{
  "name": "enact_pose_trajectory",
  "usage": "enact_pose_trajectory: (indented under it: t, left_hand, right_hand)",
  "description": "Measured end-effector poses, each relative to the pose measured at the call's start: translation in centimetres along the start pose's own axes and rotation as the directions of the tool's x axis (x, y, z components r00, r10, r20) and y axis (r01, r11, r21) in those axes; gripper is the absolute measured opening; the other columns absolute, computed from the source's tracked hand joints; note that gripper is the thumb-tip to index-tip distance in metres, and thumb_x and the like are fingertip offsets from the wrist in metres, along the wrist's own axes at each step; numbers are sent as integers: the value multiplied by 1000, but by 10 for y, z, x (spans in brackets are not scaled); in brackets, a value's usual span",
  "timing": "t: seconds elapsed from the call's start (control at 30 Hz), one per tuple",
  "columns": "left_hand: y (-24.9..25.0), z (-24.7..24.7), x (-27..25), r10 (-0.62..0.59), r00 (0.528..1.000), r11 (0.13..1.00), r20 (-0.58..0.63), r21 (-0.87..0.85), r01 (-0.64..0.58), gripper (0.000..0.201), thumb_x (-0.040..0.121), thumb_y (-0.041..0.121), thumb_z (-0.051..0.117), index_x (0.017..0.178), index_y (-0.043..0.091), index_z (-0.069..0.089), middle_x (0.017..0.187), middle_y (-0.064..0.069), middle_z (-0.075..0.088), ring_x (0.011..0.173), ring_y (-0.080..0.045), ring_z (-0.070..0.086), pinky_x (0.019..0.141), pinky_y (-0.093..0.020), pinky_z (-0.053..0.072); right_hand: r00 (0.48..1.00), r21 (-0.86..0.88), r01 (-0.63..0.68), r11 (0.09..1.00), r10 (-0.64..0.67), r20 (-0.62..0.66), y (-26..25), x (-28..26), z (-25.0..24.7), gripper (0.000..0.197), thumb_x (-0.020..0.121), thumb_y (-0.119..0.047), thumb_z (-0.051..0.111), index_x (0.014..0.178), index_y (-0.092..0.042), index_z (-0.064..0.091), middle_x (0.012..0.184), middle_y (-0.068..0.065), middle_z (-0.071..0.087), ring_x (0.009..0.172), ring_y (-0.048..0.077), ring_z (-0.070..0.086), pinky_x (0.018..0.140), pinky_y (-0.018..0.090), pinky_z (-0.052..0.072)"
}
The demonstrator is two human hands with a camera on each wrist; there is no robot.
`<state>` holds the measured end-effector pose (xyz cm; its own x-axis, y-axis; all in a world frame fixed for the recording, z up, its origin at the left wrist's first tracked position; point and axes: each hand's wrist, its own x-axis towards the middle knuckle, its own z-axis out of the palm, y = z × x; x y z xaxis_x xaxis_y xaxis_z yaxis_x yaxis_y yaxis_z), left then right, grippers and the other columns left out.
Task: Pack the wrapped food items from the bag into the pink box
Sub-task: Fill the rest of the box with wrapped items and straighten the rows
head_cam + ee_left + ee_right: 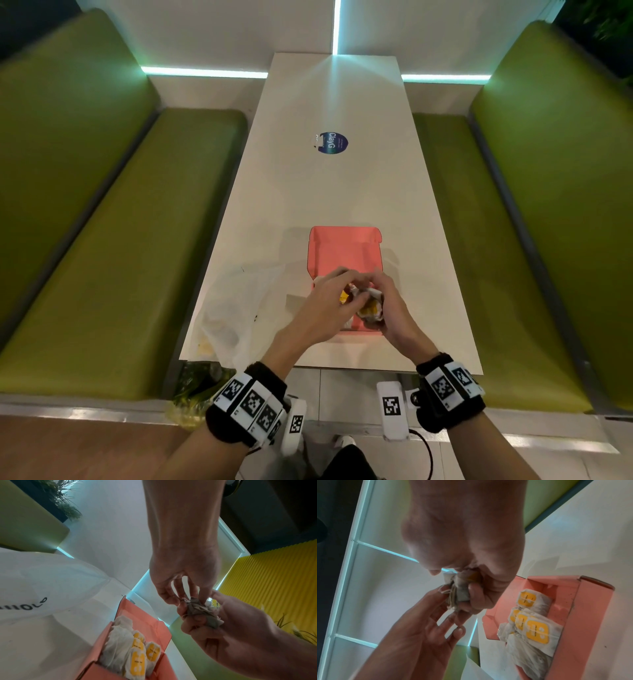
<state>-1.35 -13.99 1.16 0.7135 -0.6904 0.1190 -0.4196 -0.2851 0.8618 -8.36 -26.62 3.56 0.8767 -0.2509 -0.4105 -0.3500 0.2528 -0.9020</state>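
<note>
The pink box (342,253) lies open on the white table, its lid flat on the far side. Several paper-wrapped food items (135,655) (536,628) with yellow labels lie inside it. Above the box's near end, my right hand (380,291) grips one more wrapped item (370,306) (200,609) (462,588) in its curled fingers. My left hand (346,284) meets it from the left, and its fingertips (202,597) pinch the crumpled paper at the item's end. The white plastic bag (236,308) (42,588) lies slumped to the left of the box.
A round blue sticker (331,143) sits at the middle of the long table (325,188). Green padded benches (102,257) (513,240) run along both sides. A green and yellow bundle (195,387) lies below the table's near left corner.
</note>
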Motion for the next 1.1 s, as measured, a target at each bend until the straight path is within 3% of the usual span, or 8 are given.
enact_pose_trajectory:
  t: [0.13, 0.23, 0.4, 0.57, 0.7, 0.83, 0.93, 1.1]
  left_hand:
    - [3, 1, 1, 7, 1000, 1000, -26, -9, -7, 5, 94, 23, 62, 98, 21, 63, 97, 6, 63, 87, -10, 59, 78, -28, 47]
    - [8, 2, 1, -64, 994, 990, -83, -128, 53, 5, 93, 17, 62, 90, 17, 59, 87, 2, 64, 80, -15, 60, 69, -23, 47]
    - [14, 5, 1, -198, 974, 926, -108, -347, 149, 10, 91, 14, 65, 84, 17, 59, 82, 1, 63, 73, -21, 62, 65, -35, 52]
    - [22, 6, 3, -323, 931, 843, -170, -499, 201, 16, 91, 15, 69, 89, 1, 60, 81, -5, 64, 73, -12, 62, 66, -23, 50]
    - [25, 2, 4, -390, 904, 778, -175, -588, 222, 19, 92, 9, 67, 89, -7, 57, 81, -12, 60, 70, -9, 59, 63, -17, 48]
    - [21, 2, 1, -466, 869, 721, -168, -642, 262, 18, 91, 18, 70, 83, 8, 58, 82, -8, 59, 75, -12, 59, 60, -25, 46]
    - [19, 3, -3, -505, 841, 703, -196, -659, 269, 16, 92, 18, 69, 86, 11, 56, 87, -10, 61, 78, -18, 65, 65, -35, 51]
    - [18, 8, -7, -485, 836, 761, -256, -593, 261, 14, 94, 9, 64, 100, 16, 53, 97, -10, 64, 79, -20, 68, 68, -34, 58]
  right_hand:
    - [1000, 36, -3, 999, 2, 7, 3, 1, -3, 50, 103, -50, 30, 80, -26, 67, 69, 1, 61, 58, 12, 47, 51, 26, 33]
    - [1000, 79, -1, 997, 0, 13, 5, 1, -4, 52, 104, -50, 29, 80, -20, 65, 60, 0, 53, 52, 11, 42, 51, 26, 29]
    - [999, 141, -29, 990, 33, -30, 8, 4, -3, 56, 104, -46, 34, 66, -23, 68, 60, 2, 54, 51, 13, 42, 50, 25, 29]
    - [997, 284, -50, 958, 65, -43, 11, 6, -4, 29, 101, -35, 47, 89, -16, 66, 74, 5, 61, 58, 12, 52, 52, 24, 34]
    - [999, 244, 19, 970, -7, -48, 14, 7, -5, 16, 99, -14, 50, 108, -12, 63, 85, 10, 61, 65, 16, 53, 53, 26, 36]
    - [995, 208, 100, 973, -92, -50, 11, 3, -6, 20, 102, -9, 46, 108, -10, 65, 82, 5, 65, 65, 12, 59, 50, 20, 44]
    - [990, 191, 137, 972, -128, -57, 9, 1, -4, 21, 103, -8, 46, 105, -9, 67, 73, -3, 66, 60, 3, 61, 50, 17, 47]
    - [995, 202, 41, 979, -21, -101, 13, 6, 3, 16, 100, -27, 55, 99, -14, 64, 74, 4, 55, 61, 12, 51, 50, 22, 40]
